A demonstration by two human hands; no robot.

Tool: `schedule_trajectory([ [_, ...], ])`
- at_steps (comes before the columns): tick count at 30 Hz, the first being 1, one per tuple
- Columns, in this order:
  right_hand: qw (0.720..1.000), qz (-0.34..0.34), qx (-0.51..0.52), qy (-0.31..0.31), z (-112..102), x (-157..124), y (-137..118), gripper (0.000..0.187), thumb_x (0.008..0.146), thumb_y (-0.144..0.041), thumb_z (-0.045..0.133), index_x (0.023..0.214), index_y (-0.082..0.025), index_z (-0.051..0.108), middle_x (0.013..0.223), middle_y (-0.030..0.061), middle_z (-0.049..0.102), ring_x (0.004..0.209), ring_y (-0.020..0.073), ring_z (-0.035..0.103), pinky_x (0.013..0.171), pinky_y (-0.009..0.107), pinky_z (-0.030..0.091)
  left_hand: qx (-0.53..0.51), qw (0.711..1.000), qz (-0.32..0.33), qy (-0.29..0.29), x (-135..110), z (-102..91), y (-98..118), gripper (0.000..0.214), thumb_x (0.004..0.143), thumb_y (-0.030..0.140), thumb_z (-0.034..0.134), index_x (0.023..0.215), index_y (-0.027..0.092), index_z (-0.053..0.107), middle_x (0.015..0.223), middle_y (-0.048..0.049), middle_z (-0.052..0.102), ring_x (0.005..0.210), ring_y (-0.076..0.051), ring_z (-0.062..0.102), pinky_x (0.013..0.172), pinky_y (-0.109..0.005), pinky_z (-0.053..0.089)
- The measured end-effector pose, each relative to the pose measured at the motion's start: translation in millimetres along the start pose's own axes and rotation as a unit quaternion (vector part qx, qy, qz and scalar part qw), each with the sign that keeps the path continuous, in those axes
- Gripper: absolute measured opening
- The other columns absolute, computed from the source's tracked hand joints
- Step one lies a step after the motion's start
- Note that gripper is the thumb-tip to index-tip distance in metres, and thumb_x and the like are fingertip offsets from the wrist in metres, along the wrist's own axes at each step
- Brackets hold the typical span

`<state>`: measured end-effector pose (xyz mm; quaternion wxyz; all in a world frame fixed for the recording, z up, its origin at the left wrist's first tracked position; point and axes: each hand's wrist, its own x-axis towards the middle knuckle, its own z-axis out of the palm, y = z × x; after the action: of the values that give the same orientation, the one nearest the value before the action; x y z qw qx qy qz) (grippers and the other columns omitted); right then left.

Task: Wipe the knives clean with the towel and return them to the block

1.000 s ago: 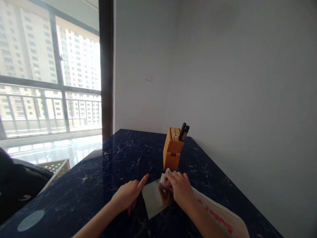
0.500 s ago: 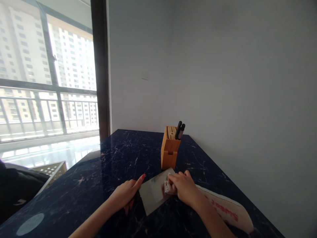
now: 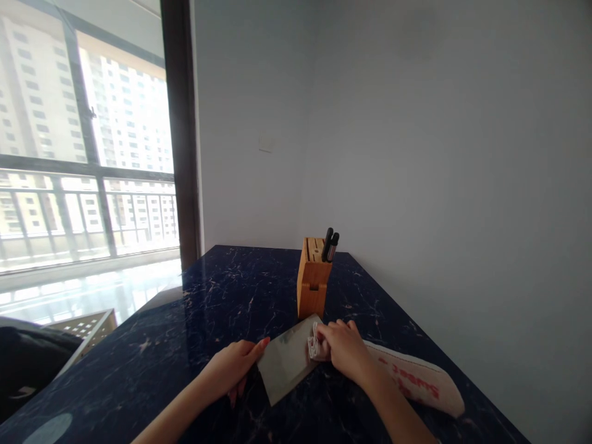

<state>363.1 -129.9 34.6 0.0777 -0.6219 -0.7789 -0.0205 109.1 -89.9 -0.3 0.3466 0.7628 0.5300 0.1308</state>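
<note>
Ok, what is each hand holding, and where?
Left hand holds the rectangular steel cleaver at its hidden handle end; right hand's fingers press a folded white cloth onto the blade.

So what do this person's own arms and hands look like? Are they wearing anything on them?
The left hand and right hand are bare, with no gloves. The forearms show no sleeves in view, and no watch shows on either wrist. The fingers are slim and tapering, and the left hand's fingernails are painted red.
</note>
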Motion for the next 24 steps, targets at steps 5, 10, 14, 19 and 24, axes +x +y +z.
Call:
schedule_trajectory([
  [5,0.996,-0.077,0.034,-0.003,-0.6,-6.2,-20.4,0.021,0.072,-0.008,0.044,0.083,-0.025,0.053,0.081,-0.0019,0.057,0.083,0.0152,0.047,0.072,0.028,0.02,0.041,0.999,-0.004,-0.001,2.6,2.4,-3.2,0.059,0.079,0.066,0.021,0.073,0.018,0.055,0.046,-0.0019,0.059,0.038,-0.018,0.059,0.033,-0.02,0.039],
  [10,0.994,-0.101,0.036,0.021,5.5,-6.1,-38.1,0.022,0.074,-0.012,0.046,0.089,-0.026,0.053,0.086,-0.001,0.057,0.087,0.0158,0.046,0.075,0.028,0.023,0.082,0.997,0.012,0.005,1.4,1.8,-1.5,0.055,0.082,0.061,0.019,0.074,0.019,0.054,0.048,-0.0019,0.061,0.039,-0.017,0.06,0.036,-0.02,0.04],
  [14,0.995,0.01,0.02,0.097,12.0,5.8,-15.5,0.033,0.08,-0.01,0.039,0.106,-0.028,0.05,0.096,0.0011,0.058,0.091,0.0179,0.044,0.074,0.029,0.024,0.14,0.99,0.026,0.009,0.3,0.4,1.7,0.056,0.085,0.056,0.015,0.075,0.019,0.054,0.05,-0.0024,0.063,0.043,-0.016,0.061,0.042,-0.02,0.041],
  [19,0.994,0.022,0.019,0.11,17.2,9.8,-10.0,0.039,0.084,-0.013,0.038,0.118,-0.029,0.047,0.103,0.0024,0.058,0.093,0.0199,0.043,0.074,0.03,0.025,0.17,0.985,0.026,0.009,-2.7,-0.4,5.6,0.057,0.086,0.055,0.013,0.077,0.019,0.056,0.054,-0.0027,0.065,0.045,-0.016,0.062,0.045,-0.021,0.039],
  [24,0.994,-0.057,0.024,0.095,17.9,8.9,-30.9,0.039,0.088,-0.018,0.035,0.123,-0.033,0.043,0.108,0.0003,0.057,0.096,0.0183,0.042,0.077,0.03,0.026,0.193,0.98,0.045,0.031,-5.3,-0.7,7.7,0.055,0.087,0.053,0.015,0.075,0.018,0.057,0.055,-0.0029,0.065,0.049,-0.016,0.063,0.05,-0.021,0.04],
])
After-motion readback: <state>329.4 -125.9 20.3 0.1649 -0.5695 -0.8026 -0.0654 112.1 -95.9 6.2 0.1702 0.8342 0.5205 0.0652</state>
